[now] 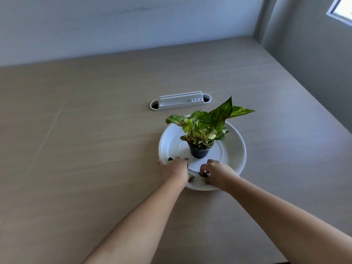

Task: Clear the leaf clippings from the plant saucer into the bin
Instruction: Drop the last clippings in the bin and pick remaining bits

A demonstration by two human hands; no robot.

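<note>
A white plant saucer [236, 147] sits on the table with a small dark pot [199, 152] of green and yellow leaves at its centre. Small green leaf clippings lie on the saucer's near side: one at the left rim [170, 159], one beside my left hand [191, 175], and some under my right fingers [203, 175]. My left hand [176, 167] rests on the saucer's near-left rim, fingers curled. My right hand [216, 172] pinches at the clippings on the near rim. No bin is in view.
A white cable grommet cover [180, 101] is set into the wooden table [85, 149] behind the saucer. Walls stand at the back and right, with a window corner [342, 10] at top right.
</note>
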